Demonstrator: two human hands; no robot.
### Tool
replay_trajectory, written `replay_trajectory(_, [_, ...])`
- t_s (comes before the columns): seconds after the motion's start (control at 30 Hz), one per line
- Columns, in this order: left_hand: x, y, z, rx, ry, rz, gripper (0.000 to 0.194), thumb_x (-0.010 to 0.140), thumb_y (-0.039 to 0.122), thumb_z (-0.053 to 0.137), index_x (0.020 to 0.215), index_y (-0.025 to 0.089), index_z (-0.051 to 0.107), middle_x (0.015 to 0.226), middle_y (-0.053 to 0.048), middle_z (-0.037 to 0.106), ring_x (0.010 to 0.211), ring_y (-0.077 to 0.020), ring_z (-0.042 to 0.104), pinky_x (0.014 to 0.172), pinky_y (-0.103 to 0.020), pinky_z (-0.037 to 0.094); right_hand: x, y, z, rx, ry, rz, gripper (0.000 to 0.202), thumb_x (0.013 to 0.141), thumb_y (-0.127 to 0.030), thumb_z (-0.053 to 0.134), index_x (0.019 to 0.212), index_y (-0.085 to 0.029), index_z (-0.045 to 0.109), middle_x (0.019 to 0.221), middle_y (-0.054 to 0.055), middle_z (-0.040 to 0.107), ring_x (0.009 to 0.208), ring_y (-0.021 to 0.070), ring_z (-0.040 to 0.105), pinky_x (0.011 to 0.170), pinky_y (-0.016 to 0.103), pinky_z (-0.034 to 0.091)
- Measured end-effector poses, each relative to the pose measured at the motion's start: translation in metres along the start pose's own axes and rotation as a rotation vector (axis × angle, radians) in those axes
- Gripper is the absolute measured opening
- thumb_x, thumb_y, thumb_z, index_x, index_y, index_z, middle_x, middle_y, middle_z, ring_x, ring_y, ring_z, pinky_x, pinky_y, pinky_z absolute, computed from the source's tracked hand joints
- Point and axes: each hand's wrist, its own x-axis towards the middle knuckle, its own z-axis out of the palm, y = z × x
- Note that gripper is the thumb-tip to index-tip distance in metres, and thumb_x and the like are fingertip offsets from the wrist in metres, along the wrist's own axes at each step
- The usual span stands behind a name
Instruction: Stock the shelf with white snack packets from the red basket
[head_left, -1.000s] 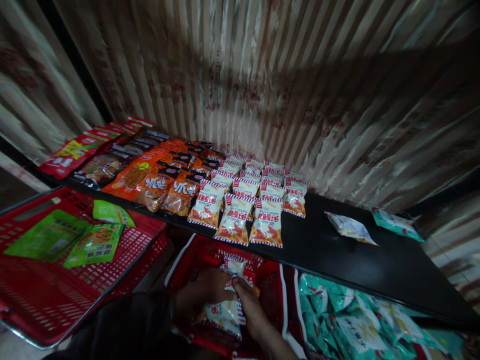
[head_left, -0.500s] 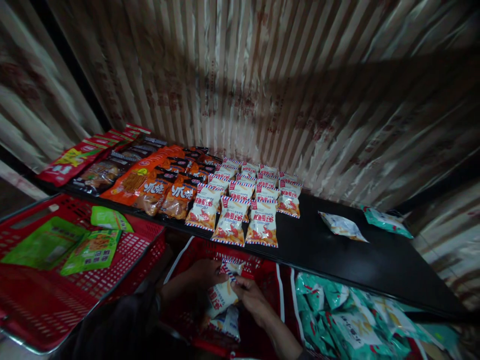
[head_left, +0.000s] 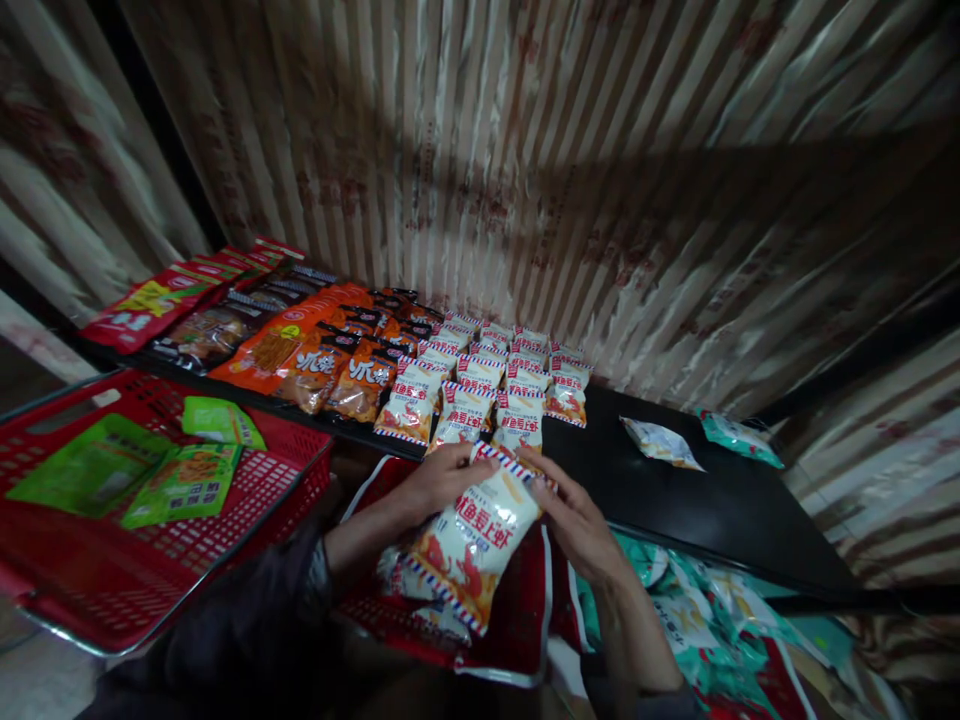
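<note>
A white and orange snack bag (head_left: 480, 530) with striped ends is held up by its top corners. My left hand (head_left: 442, 482) pinches its upper left corner, and my right hand (head_left: 574, 510) grips the upper right one. Below it, more packets lie in a red basket (head_left: 521, 625), partly hidden by the bag and my arms. Just beyond my fingers, matching white and orange bags (head_left: 517, 418) stand in rows on a black shelf (head_left: 600, 465).
Left on the shelf are orange packs (head_left: 364, 378), dark packs (head_left: 214, 335) and red packs (head_left: 142, 310). Further right lie a white packet (head_left: 660, 443) and a teal packet (head_left: 739, 437). A red basket with green packets (head_left: 187, 485) is at left; teal bags (head_left: 682, 620) fill another at right.
Both hands have risen out of the middle basket with the snack bag, bringing it up in front of the shelf's edge. The view has shifted slightly.
</note>
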Motion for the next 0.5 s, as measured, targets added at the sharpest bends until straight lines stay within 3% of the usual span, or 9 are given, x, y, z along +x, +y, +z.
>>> replay_trajectory(0.1, [0.009,0.015,0.003,-0.195,0.171,0.009,0.048,0.062,0.058,0.074,0.077,0.014,0.061,0.065,-0.001,0.061,0.058,-0.0145,0.056,0.055,-0.025,0.043,0.001,0.001,0.002,0.153,0.11,0.007,0.074,0.073,-0.055,0.076,0.137,-0.027,0.051,0.115,0.009,0.071,0.095,0.0232,0.069,0.082,0.037,0.054])
replay_trajectory(0.17, [0.014,0.021,0.003,-0.291,0.269,0.041,0.047,0.062,0.057,0.074,0.077,0.015,0.06,0.062,0.001,0.06,0.054,-0.0131,0.055,0.054,-0.024,0.043,0.002,0.007,0.003,0.19,0.088,0.045,0.08,0.072,-0.055,0.076,0.141,-0.027,0.046,0.119,0.01,0.07,0.1,0.0245,0.069,0.085,0.039,0.055])
replay_trajectory(0.27, [0.018,0.025,0.004,-0.304,0.362,0.076,0.047,0.061,0.059,0.074,0.07,0.017,0.056,0.053,0.006,0.052,0.045,-0.0092,0.046,0.045,-0.021,0.036,0.001,0.017,0.004,0.192,0.054,0.088,0.076,0.07,-0.056,0.077,0.136,-0.027,0.052,0.13,0.01,0.065,0.113,0.0265,0.064,0.09,0.041,0.054])
replay_trajectory(0.43, [0.018,0.025,0.007,-0.234,0.378,0.089,0.048,0.062,0.061,0.072,0.062,0.018,0.05,0.049,0.007,0.045,0.044,-0.0076,0.04,0.044,-0.02,0.032,-0.001,0.026,0.004,0.141,0.012,0.072,0.069,0.07,-0.052,0.079,0.13,-0.026,0.058,0.133,0.008,0.063,0.122,0.0268,0.059,0.097,0.042,0.051])
replay_trajectory(0.5, [0.016,0.022,0.009,-0.196,0.35,0.086,0.046,0.065,0.06,0.07,0.063,0.018,0.051,0.053,0.005,0.049,0.049,-0.0091,0.045,0.048,-0.021,0.036,0.0,0.023,0.004,0.151,0.085,0.04,0.068,0.068,-0.054,0.08,0.126,-0.024,0.061,0.124,0.008,0.068,0.117,0.0261,0.062,0.097,0.04,0.051])
